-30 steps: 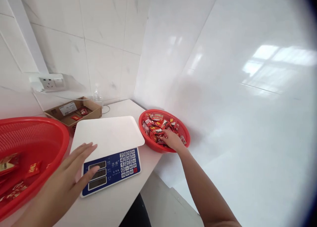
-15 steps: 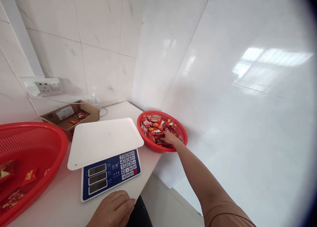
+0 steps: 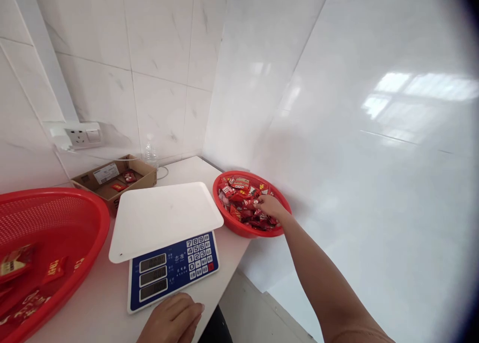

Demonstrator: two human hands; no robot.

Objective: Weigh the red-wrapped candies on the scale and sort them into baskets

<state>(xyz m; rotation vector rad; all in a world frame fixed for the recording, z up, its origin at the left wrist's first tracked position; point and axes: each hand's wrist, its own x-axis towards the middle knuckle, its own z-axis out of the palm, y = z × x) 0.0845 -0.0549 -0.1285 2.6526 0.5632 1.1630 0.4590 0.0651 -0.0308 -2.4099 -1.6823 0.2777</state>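
Note:
My right hand point(image 3: 270, 206) reaches into the round red plastic basket point(image 3: 239, 228) at the wall. Its fingers pinch a small red wrapped snack packet point(image 3: 250, 203) above a heap of similar red packets. My left hand point(image 3: 171, 319) rests at the table's front edge, just below the scale, with its fingers curled together and nothing visible in them. A digital scale with a blue keypad panel point(image 3: 179, 268) stands between the hands and the back wall. Its white weighing plate point(image 3: 164, 218) carries nothing, and the display digits look like zeros.
A larger red basket point(image 3: 95, 228) with a few red packets stands at the left. Behind the scale is an open cardboard box point(image 3: 147, 177) holding red packets, beside a clear plastic bottle point(image 3: 150, 153). A wall socket point(image 3: 78, 136) with a plugged cable is at the back left.
My right hand has lifted slightly out of the heap, now pinching a red packet. The left hand stays by the scale. The view has shifted a little to the left.

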